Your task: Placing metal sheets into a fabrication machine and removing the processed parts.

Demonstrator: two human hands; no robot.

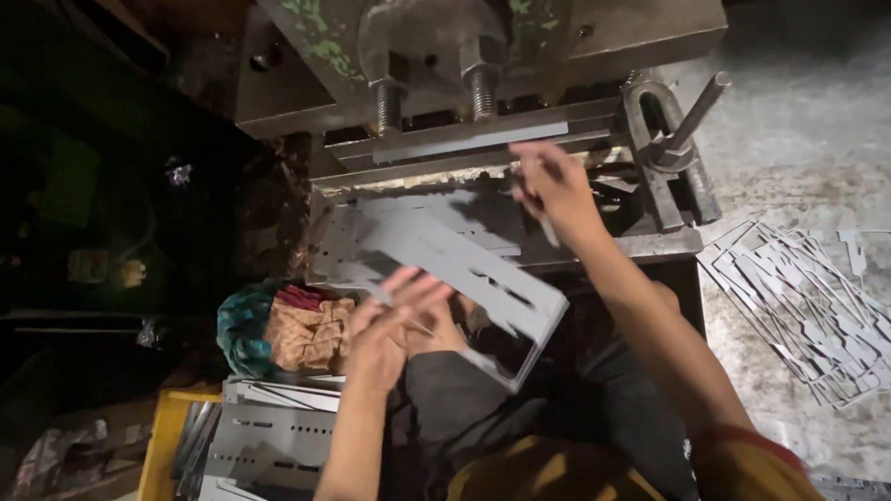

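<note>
Head view: left hand (390,320) grips the punched metal plate (455,269) below the press (464,102), steadying it; right hand (552,190) pinches a small strip (548,227).

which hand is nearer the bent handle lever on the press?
Right. The right hand is up at the press bed, just left of the lever. The left hand is lower, on the grey punched metal panel.

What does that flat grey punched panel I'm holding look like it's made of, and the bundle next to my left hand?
The grey panel looks like thin sheet metal with a matte, unpainted finish: it has crisp punched slots and a folded edge. The left hand is at its lower edge, though the blur hides the grip. The bundle looks like cloth, teal and orange-pink, soft and crumpled with folds.
</note>
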